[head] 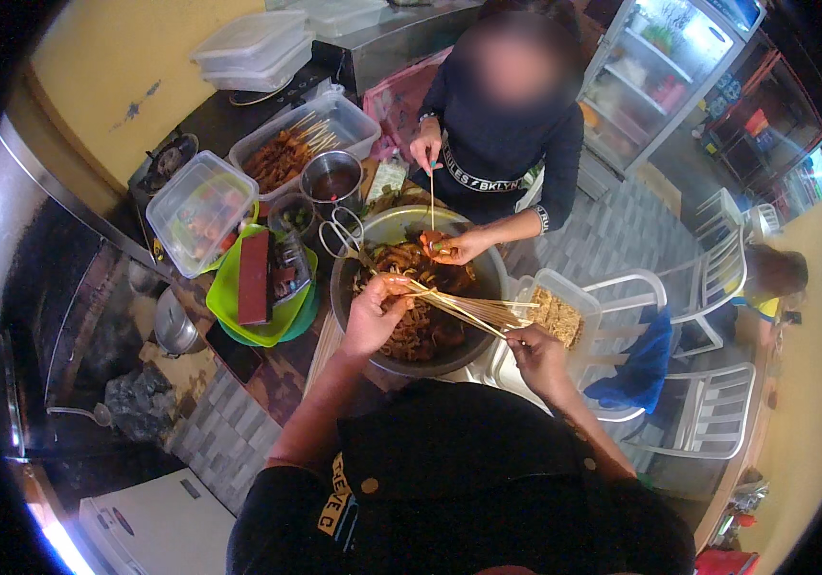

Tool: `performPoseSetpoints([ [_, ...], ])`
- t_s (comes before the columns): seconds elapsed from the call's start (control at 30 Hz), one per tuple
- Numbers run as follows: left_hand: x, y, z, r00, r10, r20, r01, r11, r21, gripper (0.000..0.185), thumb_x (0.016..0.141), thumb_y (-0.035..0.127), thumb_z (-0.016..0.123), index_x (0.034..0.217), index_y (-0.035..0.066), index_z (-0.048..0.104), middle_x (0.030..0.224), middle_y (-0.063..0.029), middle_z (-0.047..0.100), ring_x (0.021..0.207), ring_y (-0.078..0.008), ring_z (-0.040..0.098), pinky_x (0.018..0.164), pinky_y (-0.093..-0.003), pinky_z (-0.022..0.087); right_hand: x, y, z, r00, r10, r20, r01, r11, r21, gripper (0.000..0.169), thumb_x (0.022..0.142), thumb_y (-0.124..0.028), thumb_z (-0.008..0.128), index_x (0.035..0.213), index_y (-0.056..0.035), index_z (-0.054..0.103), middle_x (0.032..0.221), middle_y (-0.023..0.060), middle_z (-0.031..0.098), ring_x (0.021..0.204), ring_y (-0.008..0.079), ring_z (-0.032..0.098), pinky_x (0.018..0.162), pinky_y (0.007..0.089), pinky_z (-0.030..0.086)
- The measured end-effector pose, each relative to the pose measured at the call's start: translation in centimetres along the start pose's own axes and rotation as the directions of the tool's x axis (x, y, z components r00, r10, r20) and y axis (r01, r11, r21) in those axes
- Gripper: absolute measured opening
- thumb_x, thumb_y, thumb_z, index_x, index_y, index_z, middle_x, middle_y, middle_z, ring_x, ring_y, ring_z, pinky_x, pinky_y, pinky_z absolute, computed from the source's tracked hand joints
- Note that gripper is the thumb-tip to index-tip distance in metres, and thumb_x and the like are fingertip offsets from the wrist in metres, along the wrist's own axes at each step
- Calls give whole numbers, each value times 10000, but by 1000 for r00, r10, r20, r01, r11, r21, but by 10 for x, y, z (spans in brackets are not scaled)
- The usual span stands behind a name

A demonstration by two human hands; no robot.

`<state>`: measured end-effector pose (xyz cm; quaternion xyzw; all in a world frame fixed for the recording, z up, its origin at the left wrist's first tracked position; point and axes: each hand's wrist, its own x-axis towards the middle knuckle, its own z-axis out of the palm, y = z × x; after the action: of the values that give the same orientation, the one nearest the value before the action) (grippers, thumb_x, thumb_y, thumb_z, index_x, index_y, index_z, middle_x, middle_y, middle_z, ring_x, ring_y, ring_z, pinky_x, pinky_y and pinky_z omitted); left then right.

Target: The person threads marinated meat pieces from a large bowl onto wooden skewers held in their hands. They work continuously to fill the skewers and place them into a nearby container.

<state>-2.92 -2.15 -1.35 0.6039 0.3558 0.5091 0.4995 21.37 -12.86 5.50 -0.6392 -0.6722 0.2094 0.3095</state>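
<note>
A fan of thin wooden skewers [476, 307] spans my two hands above a large metal basin [501, 287] of marinated meat strips [414, 334]. My left hand [380, 313] holds their left ends, its fingers wet with sauce. My right hand [539, 353] pinches skewers at the other side. Across the basin, a person in a dark top holds one upright skewer [432, 194] and a piece of meat [437, 243]. Metal scissors or tongs with looped handles [343, 231] lean on the basin's left rim.
Left of the basin stand a clear tub [364, 129] of skewered meat, a steel pot [332, 180], a lidded plastic box [202, 212] and a green tray [224, 302]. At right are a tub [593, 298] with tan crumbly contents and white plastic chairs [713, 410].
</note>
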Motion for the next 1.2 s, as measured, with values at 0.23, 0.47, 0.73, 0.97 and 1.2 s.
performPoseSetpoints([
  [0.23,10,20,-10,996,-85,15,83,993,78,395,752,-100,540,1108,26,423,855,-66,571,867,-126,552,752,-233,429,2,-1,-8,999,6,36,-7,1000,24,88,743,-6,591,830,2,605,747,147,573,689,283,576,614,322,459],
  [0.47,10,19,-12,997,-59,52,50,984,169,373,767,-92,528,1107,30,437,859,-69,575,854,-131,559,760,-240,432,2,3,-11,999,-26,30,25,998,56,79,736,0,599,814,-2,608,737,137,572,666,273,573,601,314,457],
  [0.73,14,47,-19,973,-68,221,-1,954,299,444,753,-64,556,1159,55,423,792,-56,585,814,-110,551,746,-254,438,4,6,-22,995,-66,70,68,997,-33,58,751,-50,602,797,-15,613,741,136,582,683,275,583,595,317,457],
  [0.97,23,41,-33,846,-188,500,191,981,45,521,760,-70,508,1237,52,339,777,-62,568,739,-120,549,689,-247,448,8,7,-31,986,-45,162,42,999,24,53,755,-15,606,804,-5,622,707,102,573,657,184,557,603,279,436],
  [1.2,29,40,-39,697,-248,673,403,912,-81,579,776,-46,506,1298,55,275,818,-80,565,750,-124,543,708,-245,445,13,19,-27,964,17,265,-58,988,146,80,788,-49,588,845,2,613,723,68,564,630,131,515,578,259,424],
])
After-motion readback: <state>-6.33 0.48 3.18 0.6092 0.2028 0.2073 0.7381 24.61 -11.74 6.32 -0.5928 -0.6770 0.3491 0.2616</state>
